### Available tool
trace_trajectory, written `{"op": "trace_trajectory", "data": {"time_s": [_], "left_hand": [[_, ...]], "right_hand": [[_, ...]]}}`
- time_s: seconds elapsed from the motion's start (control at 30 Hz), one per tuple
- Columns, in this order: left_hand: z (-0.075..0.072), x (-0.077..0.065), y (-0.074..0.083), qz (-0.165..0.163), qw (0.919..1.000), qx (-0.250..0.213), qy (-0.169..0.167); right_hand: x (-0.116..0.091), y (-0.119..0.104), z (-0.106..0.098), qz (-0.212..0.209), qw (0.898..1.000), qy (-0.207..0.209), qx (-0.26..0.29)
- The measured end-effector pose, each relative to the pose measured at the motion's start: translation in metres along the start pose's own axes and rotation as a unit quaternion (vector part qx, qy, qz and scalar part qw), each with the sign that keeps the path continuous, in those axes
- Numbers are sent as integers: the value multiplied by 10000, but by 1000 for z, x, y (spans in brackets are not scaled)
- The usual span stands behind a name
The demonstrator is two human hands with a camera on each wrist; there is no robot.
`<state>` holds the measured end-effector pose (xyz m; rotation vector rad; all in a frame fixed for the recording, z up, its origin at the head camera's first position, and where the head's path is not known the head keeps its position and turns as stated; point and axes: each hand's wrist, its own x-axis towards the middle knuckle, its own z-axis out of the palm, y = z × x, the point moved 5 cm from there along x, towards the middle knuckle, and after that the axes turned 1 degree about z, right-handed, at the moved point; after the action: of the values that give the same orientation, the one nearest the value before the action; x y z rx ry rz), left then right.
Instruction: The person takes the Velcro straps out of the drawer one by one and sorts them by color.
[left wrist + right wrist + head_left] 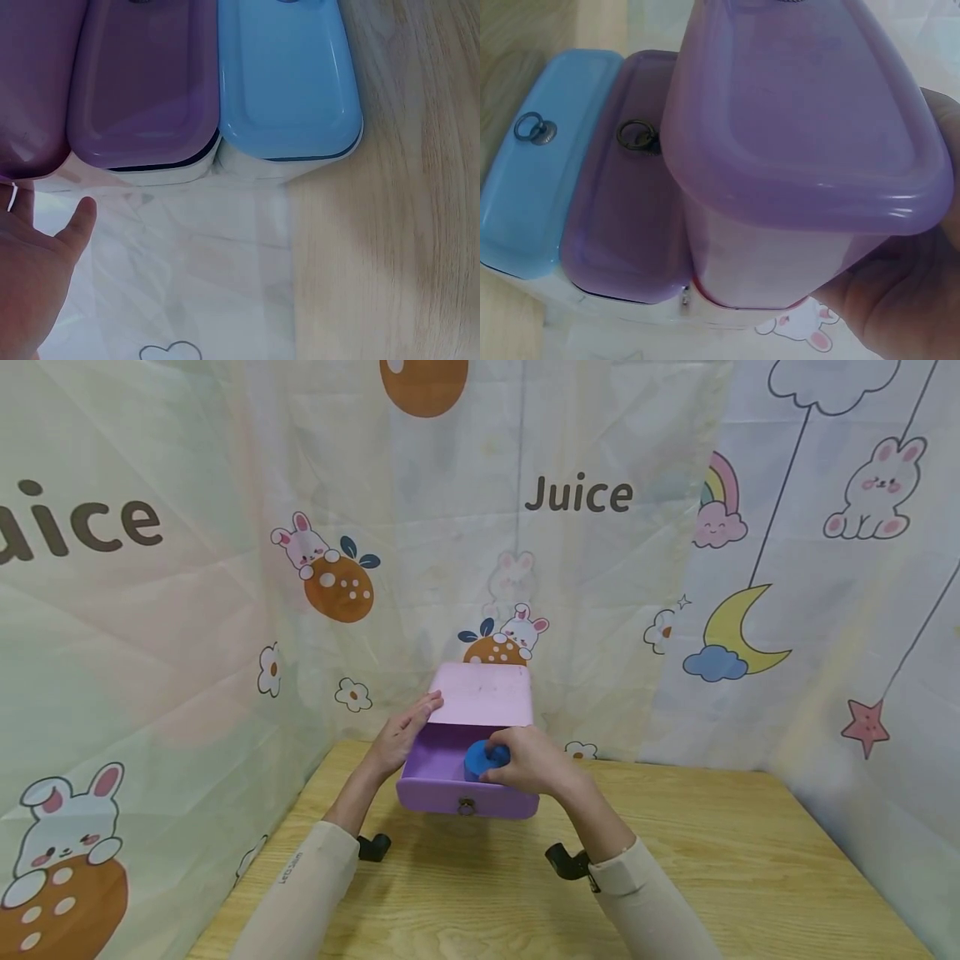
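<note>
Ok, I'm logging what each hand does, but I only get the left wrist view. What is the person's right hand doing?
Observer: In the head view, the right hand grips a blue round object at the open purple drawer.

Operator: And the left hand? I can't see where its fingertips end.

Observer: The head view shows them at the left edge of the pink top, above that drawer.

Operator: Something is cut off at the top of the blue front in my picture. What is it?

Observer: The right wrist view shows it whole: a metal ring pull.
</note>
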<state>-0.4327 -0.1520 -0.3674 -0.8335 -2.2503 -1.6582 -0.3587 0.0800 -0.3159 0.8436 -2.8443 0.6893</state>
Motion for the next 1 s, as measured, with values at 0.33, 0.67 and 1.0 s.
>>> {"op": "trace_trajectory", "data": {"time_s": [0.33,0.67,1.0], "left_hand": [[0,0,-1,-43,10000,2,1],[-1,-1,-1,-37,9999,98,65],[-1,0,-2,13,9998,149,93]], "right_hand": [[-3,2,0,153,9992,251,266],[-13,1,-3,-119,9955,790,510],[-40,3,1,-524,9774,1918,712]]}}
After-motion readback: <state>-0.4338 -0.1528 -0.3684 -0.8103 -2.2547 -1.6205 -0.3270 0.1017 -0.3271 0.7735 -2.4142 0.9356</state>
